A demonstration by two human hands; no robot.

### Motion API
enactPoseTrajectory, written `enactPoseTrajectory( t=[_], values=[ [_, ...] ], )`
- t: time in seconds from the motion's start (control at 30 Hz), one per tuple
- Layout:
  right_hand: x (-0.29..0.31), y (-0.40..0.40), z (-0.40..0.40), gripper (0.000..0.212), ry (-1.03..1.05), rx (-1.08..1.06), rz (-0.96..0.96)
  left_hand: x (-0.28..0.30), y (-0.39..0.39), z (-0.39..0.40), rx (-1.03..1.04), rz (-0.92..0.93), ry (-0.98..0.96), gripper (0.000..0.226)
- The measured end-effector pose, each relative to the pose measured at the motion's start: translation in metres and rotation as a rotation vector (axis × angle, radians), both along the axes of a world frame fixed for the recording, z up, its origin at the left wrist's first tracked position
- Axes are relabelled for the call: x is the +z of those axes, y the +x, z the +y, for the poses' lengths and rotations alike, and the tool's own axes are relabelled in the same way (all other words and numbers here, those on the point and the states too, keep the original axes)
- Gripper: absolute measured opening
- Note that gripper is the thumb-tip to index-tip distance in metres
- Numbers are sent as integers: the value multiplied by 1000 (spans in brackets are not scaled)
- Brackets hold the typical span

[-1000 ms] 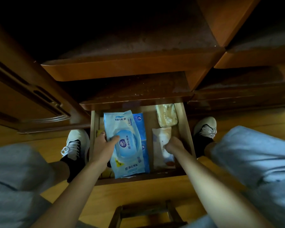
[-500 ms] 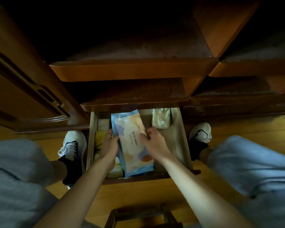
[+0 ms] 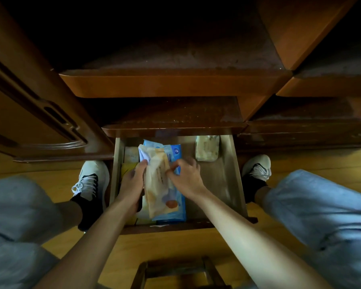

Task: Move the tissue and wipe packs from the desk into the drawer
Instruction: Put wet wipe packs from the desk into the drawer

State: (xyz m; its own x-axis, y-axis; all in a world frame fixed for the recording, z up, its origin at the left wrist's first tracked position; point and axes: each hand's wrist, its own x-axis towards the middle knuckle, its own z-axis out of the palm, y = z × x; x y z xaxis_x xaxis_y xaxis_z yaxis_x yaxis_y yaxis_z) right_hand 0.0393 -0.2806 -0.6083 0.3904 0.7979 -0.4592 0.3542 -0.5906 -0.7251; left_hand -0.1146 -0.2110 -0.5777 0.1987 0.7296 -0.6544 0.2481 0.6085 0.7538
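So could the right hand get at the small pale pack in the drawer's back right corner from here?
Probably yes. The small pale pack lies uncovered just beyond the right hand, with bare drawer floor between them; the hand would first have to let go of the cream tissue pack.

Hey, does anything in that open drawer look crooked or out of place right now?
Only the cream pack: it lies tilted atop the blue pack, held by both hands, left hand and right hand. Nothing spilled or damaged.

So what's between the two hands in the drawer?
In the head view, the cream pack lies between the left hand and right hand, both holding it.
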Motion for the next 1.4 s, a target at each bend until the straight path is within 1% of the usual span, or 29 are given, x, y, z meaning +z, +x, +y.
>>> enactPoseTrajectory(
  t=[0.07, 0.1, 0.17, 0.23, 0.27, 0.3, 0.37, 0.4, 0.47, 0.5, 0.57, 0.67, 0.73, 0.8, 0.87, 0.9, 0.97, 1.03, 1.13, 1.2, 1.27, 1.3, 1.37, 1.4],
  values=[
    [-5, 1, 5, 25, -27, -131, 297, -5, 3, 0, 14, -36, -23, 36],
    [-8, 2, 7, 25, -26, -180, 393, -7, 5, 0, 11, -34, -29, 35],
    [-11, 1, 11, 25, 0, -258, 401, -9, 9, 2, 16, 12, -7, 34],
    [-12, 0, 14, 41, 8, -307, 390, -13, 9, 5, 20, 49, -10, 30],
    [-14, 0, 14, 47, -14, -307, 371, -16, 9, 6, 21, 59, -27, 27],
    [-14, -2, 14, 44, -53, -304, 344, -18, 7, 5, 18, 64, -47, 26],
    [-18, -4, 11, 27, -158, -287, 277, -25, 6, 1, -25, 79, -77, 25],
    [-21, -3, 8, 24, -204, -279, 253, -28, 7, 0, -55, 101, -73, 24],
    [-26, -2, 0, 28, -254, -270, 225, -34, 11, -3, -102, 151, -46, 23],
    [-26, -3, -3, 30, -246, -271, 190, -36, 14, -4, -119, 159, -44, 25],
    [-24, -5, -7, 27, -166, -263, 56, -41, 15, -5, -135, 127, -61, 30],
    [-18, -10, -9, 19, -41, -275, -119, -44, 15, -6, -118, 51, -45, 23],
    [-16, -10, -6, 20, -8, -298, -130, -43, 19, -4, -71, 74, 2, 27],
    [-16, -5, 0, 26, 22, -315, -69, -41, 21, 0, 14, 118, 25, 27],
    [-18, 9, 11, 35, 9, -336, -31, -39, 19, 4, 84, 99, 10, 25],
    [-20, 19, 17, 40, -20, -326, -65, -38, 16, 4, 112, 74, 1, 26],
    [-29, 44, 26, 49, -140, -218, -268, -34, 10, 4, 149, 53, -9, 29],
    [-41, 68, 33, 54, -313, -32, -428, -31, 5, 3, 153, 48, -16, 33],
    [-56, 86, 32, 50, -529, 229, -483, -27, 1, 0, 126, 54, -22, 37],
    [-63, 86, 28, 50, -573, 296, -516, -26, -1, 0, 127, 55, -30, 33],
    [-63, 83, 24, 48, -536, 259, -549, -25, 0, 0, 110, 51, -35, 32],
    [-60, 83, 21, 43, -493, 196, -555, -24, 2, 0, 95, 51, -33, 31],
    [-51, 88, 10, 24, -360, 24, -575, -22, 11, -1, 68, 43, -20, 25],
    [-44, 93, 3, 20, -268, -44, -584, -21, 18, -2, 49, 40, -14, 23]
  ],
)
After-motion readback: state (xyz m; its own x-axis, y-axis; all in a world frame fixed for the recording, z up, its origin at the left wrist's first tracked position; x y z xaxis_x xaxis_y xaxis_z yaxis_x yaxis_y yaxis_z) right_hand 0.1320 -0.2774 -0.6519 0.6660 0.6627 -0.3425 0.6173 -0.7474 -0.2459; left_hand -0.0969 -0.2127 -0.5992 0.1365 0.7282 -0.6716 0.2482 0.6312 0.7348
